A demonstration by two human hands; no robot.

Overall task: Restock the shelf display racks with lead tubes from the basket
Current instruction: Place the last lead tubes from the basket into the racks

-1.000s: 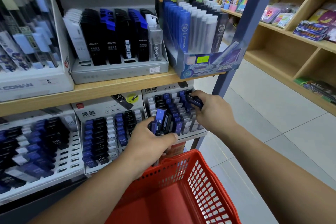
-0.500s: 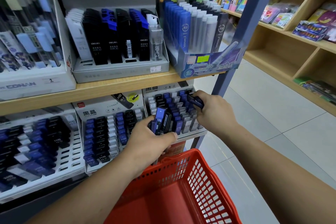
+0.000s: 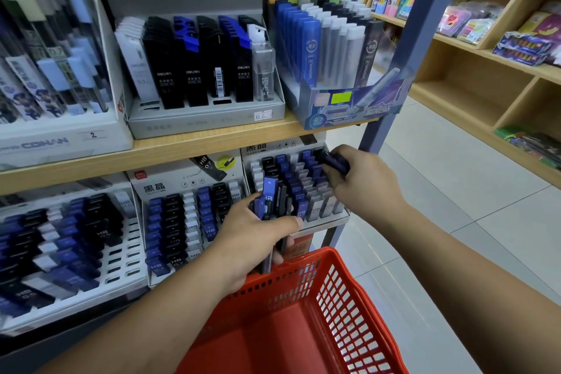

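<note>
The left hand (image 3: pixel 255 241) is gripping a bunch of lead tubes (image 3: pixel 269 194), its fingers hiding their lower ends. The right hand (image 3: pixel 364 185) is pinching one blue tube (image 3: pixel 336 161) at the far corner of the right rack (image 3: pixel 340 217). The red basket (image 3: pixel 331 297) is running off the near edge.

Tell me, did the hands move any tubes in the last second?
Nothing visibly changed. The right hand keeps pinching one blue lead tube over the back corner of the right-hand rack, not yet slotted in. The left hand keeps gripping its bundle of lead tubes in front of that rack. The red basket stays below the hands.
</note>
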